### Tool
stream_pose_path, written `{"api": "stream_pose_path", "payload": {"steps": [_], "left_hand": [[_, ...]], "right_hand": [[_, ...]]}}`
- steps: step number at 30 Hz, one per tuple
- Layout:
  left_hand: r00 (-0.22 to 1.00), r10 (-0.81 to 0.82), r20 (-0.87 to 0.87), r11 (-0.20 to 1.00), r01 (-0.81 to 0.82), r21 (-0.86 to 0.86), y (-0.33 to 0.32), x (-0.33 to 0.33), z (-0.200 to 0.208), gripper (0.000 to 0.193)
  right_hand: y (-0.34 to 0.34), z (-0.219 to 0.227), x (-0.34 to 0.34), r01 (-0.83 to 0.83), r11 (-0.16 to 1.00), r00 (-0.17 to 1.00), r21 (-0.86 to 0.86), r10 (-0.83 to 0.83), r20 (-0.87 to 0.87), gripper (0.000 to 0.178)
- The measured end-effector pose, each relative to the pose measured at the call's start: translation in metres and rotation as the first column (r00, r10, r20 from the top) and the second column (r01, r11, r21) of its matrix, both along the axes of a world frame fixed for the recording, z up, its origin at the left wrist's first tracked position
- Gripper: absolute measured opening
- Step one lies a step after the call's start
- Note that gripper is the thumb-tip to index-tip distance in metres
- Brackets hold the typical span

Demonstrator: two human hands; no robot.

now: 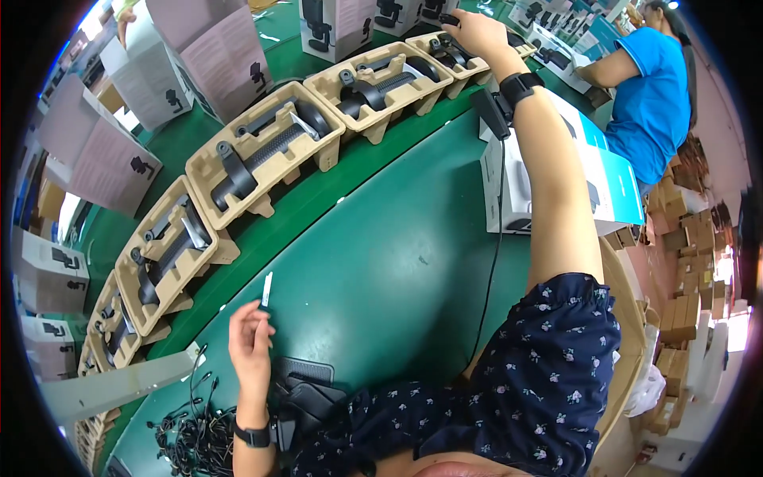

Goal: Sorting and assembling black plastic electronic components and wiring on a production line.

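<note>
My right hand point(481, 36) reaches far across to the row of trays. Its fingers are closed on a small black part point(450, 19), whose kind I cannot make out, above a moulded brown pulp tray point(457, 73). Nearer trays point(338, 131) hold black stand parts: a curved arm point(234, 168), a ribbed bar point(274, 149) and a round base point(311, 116). My left hand point(250, 338) hovers low on the left, fingers loosely bent and apart. Just beyond its fingertips is a slim white stick point(268, 288) with a dark end; whether they touch it is unclear.
White printed boxes point(334, 32) stand behind the trays. More white and teal boxes point(509, 191) are beside my right arm. Black cables point(195, 433) lie tangled at lower left, near a grey metal bar point(119, 385). A co-worker in a blue shirt point(652, 95) works at far right.
</note>
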State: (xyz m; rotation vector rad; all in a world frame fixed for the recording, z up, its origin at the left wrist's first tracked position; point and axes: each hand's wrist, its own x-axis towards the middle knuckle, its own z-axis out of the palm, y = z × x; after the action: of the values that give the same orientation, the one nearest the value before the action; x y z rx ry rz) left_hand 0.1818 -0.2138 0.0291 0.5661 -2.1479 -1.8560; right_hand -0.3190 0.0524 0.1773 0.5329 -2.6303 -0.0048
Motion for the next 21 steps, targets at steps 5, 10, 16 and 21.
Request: {"api": "stream_pose_path", "payload": {"steps": [5,10,16,21], "left_hand": [[0.988,0.150,0.039,0.985,-0.147,-0.087,-0.013,0.035,0.006,0.028],[0.966,0.241,0.094,0.970,-0.236,-0.066,-0.016,0.052,0.011,0.026],[0.954,0.278,0.114,0.960,-0.274,-0.051,-0.012,0.058,-0.002,0.024],[0.897,0.416,0.151,0.904,-0.390,-0.173,-0.027,0.095,0.004,0.018]], "right_hand": [[-0.010,-0.028,-0.032,-0.034,0.914,0.999,0.404,0.029,0.018,0.038],[-0.025,-0.046,-0.051,-0.093,0.916,0.972,0.389,-0.002,0.235,0.038],[-0.024,-0.104,-0.088,0.132,0.988,0.982,-0.085,-0.119,0.144,0.054],[-0.051,-0.107,-0.076,-0.841,0.540,0.540,-0.004,0.841,-0.031,0.017]]}}
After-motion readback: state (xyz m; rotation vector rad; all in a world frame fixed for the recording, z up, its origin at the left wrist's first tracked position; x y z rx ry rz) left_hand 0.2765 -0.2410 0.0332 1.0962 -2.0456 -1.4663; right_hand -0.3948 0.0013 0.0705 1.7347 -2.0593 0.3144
